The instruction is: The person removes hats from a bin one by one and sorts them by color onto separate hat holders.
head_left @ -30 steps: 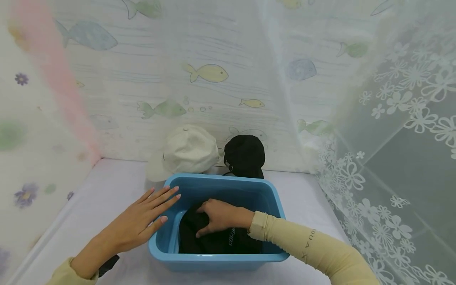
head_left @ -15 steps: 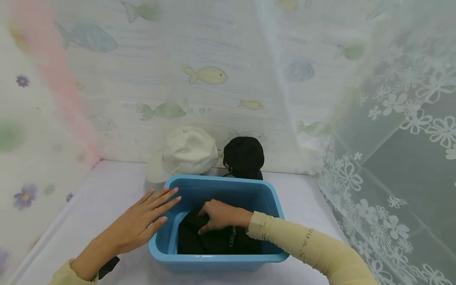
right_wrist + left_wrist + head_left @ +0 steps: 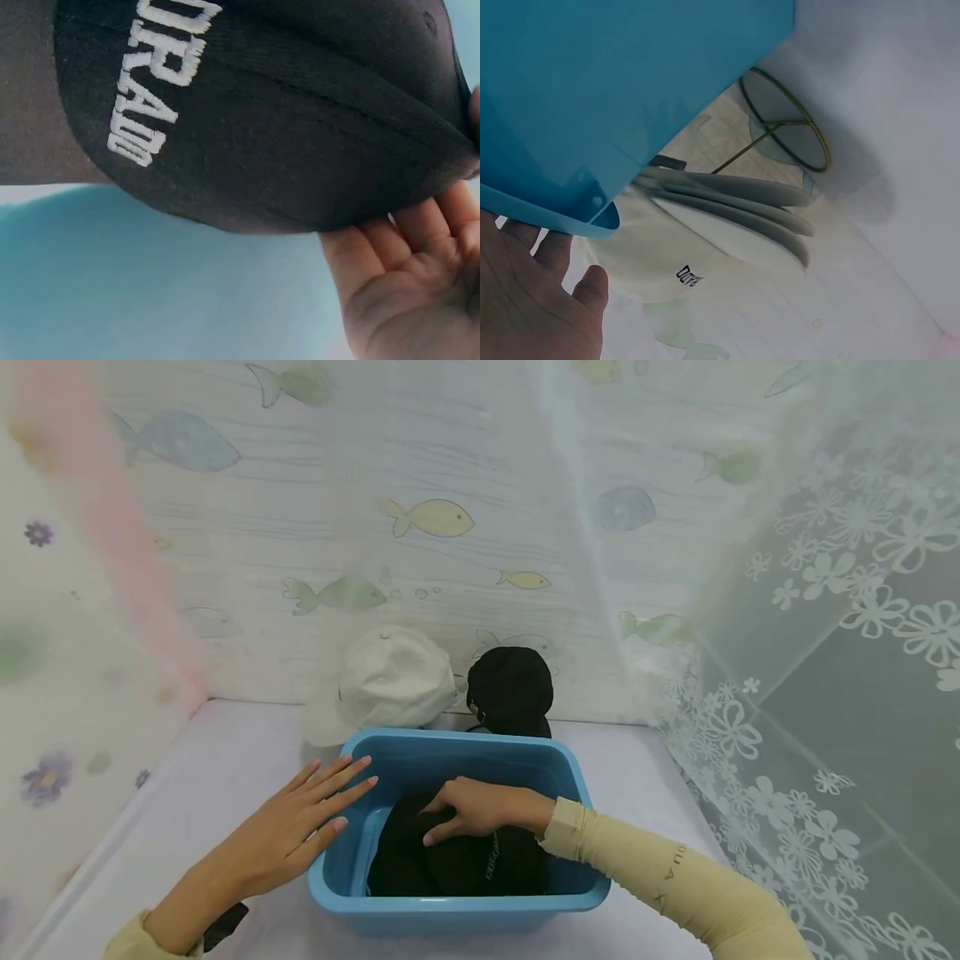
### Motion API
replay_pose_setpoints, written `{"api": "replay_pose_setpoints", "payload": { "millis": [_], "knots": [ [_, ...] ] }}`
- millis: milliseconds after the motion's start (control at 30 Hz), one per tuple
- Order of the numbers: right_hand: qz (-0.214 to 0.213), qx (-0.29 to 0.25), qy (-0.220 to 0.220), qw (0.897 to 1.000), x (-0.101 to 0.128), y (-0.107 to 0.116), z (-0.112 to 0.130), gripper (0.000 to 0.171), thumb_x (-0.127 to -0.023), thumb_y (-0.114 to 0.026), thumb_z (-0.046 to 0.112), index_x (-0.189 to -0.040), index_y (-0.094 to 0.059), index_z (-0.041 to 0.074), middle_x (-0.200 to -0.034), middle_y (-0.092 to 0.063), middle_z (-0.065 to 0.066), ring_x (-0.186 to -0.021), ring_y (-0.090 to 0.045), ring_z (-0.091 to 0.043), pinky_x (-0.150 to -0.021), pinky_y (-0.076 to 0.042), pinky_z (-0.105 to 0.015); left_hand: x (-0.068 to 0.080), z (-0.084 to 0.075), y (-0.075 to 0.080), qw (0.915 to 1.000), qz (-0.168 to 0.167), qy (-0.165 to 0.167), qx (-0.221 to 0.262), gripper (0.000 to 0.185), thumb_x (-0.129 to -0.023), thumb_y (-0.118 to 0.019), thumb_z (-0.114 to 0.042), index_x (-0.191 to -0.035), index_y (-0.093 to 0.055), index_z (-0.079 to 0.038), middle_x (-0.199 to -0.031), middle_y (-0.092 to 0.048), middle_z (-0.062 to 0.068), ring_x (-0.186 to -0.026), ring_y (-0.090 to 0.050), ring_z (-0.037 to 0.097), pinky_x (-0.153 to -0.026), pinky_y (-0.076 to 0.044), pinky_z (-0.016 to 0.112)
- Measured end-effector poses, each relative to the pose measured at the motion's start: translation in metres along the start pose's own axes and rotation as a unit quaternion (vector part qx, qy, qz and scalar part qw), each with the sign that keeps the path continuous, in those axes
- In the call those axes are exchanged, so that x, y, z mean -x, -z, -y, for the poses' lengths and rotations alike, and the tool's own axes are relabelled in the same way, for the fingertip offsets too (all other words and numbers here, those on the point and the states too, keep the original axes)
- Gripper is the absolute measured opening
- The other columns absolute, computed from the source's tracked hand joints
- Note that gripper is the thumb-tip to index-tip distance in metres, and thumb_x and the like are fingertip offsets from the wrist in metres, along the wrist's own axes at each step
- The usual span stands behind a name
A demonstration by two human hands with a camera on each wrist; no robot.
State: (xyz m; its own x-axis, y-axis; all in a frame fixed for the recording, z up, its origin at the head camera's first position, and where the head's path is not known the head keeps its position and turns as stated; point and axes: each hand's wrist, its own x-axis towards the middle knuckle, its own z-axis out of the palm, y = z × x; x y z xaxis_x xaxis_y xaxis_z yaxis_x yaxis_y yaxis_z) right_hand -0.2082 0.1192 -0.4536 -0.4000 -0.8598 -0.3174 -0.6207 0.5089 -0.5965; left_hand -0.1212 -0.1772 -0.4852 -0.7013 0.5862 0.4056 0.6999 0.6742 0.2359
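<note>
A blue plastic tub (image 3: 450,905) stands in front of me with a black baseball cap (image 3: 401,856) in it. White embroidered letters show on the cap's front in the right wrist view. My right hand (image 3: 483,806) reaches into the tub and grips the crown, its fingers (image 3: 420,225) partly hidden behind the fabric. With fingers spread and straight, my left hand (image 3: 288,835) lies against the tub's left rim. In the left wrist view its fingertips go out of sight behind that rim (image 3: 547,217).
Behind the tub are white caps (image 3: 393,681) with several stacked brims, and a black cap (image 3: 512,687) to their right. A thin metal stand with a ring base (image 3: 821,142) shows beside the white caps. A curtain with fish drawings hangs at the back.
My right hand and sleeve have shifted a little to the right, and the cap in the tub has changed shape slightly under the grip. The left hand keeps its place at the rim.
</note>
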Motion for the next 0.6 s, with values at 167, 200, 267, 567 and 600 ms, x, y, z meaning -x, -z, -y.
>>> {"api": "replay_pose_setpoints", "payload": {
  "millis": [167, 200, 267, 567, 600],
  "knots": [
    [-0.016, -0.012, 0.004, 1.0, 0.004, 0.002, -0.002, 0.04, -0.1, -0.066, 0.027, -0.134, -0.067, 0.005, -0.134, -0.067, -0.005, -0.097, -0.064, 0.005, -0.082, -0.052, -0.013, -0.001, 0.001, -0.002, 1.0, 0.002, 0.008, 0.003, 0.053, -0.106, -0.052, -0.028, -0.158, -0.04, -0.022, -0.165, -0.034, 0.003, -0.154, -0.026, 0.027, -0.125, 0.009, 0.023],
    [-0.017, -0.018, 0.007, 1.0, 0.005, 0.003, -0.002, 0.039, -0.1, -0.067, 0.026, -0.134, -0.067, 0.005, -0.134, -0.067, -0.005, -0.094, -0.065, 0.004, -0.078, -0.053, -0.014, -0.001, 0.001, -0.002, 0.9999, 0.003, 0.01, 0.004, 0.053, -0.106, -0.052, -0.029, -0.158, -0.041, -0.022, -0.165, -0.035, 0.003, -0.154, -0.026, 0.028, -0.124, 0.009, 0.023],
    [-0.022, -0.022, 0.015, 0.999, 0.008, 0.005, -0.003, 0.038, -0.1, -0.067, 0.025, -0.133, -0.068, 0.006, -0.131, -0.069, -0.004, -0.089, -0.064, 0.004, -0.075, -0.052, -0.015, -0.001, 0.0, -0.002, 0.9999, 0.005, 0.011, 0.004, 0.053, -0.106, -0.052, -0.029, -0.158, -0.041, -0.022, -0.165, -0.034, 0.002, -0.154, -0.026, 0.028, -0.124, 0.01, 0.023],
    [-0.042, -0.043, 0.054, 0.997, 0.021, 0.018, -0.004, 0.034, -0.098, -0.07, 0.021, -0.129, -0.07, 0.007, -0.124, -0.073, -0.002, -0.109, -0.066, 0.001, -0.092, -0.053, -0.018, -0.002, 0.0, -0.001, 0.9997, 0.008, 0.014, 0.017, 0.054, -0.106, -0.052, -0.027, -0.158, -0.04, -0.023, -0.166, -0.032, 0.002, -0.155, -0.024, 0.027, -0.123, 0.012, 0.021],
    [-0.045, -0.046, 0.053, 0.997, 0.022, 0.019, -0.003, 0.034, -0.098, -0.07, 0.021, -0.129, -0.07, 0.007, -0.124, -0.073, -0.002, -0.109, -0.066, 0.001, -0.093, -0.053, -0.018, -0.002, 0.0, -0.001, 0.9997, 0.009, 0.014, 0.018, 0.054, -0.106, -0.052, -0.027, -0.158, -0.04, -0.023, -0.166, -0.032, 0.002, -0.155, -0.025, 0.028, -0.122, 0.012, 0.02]
  ]
}}
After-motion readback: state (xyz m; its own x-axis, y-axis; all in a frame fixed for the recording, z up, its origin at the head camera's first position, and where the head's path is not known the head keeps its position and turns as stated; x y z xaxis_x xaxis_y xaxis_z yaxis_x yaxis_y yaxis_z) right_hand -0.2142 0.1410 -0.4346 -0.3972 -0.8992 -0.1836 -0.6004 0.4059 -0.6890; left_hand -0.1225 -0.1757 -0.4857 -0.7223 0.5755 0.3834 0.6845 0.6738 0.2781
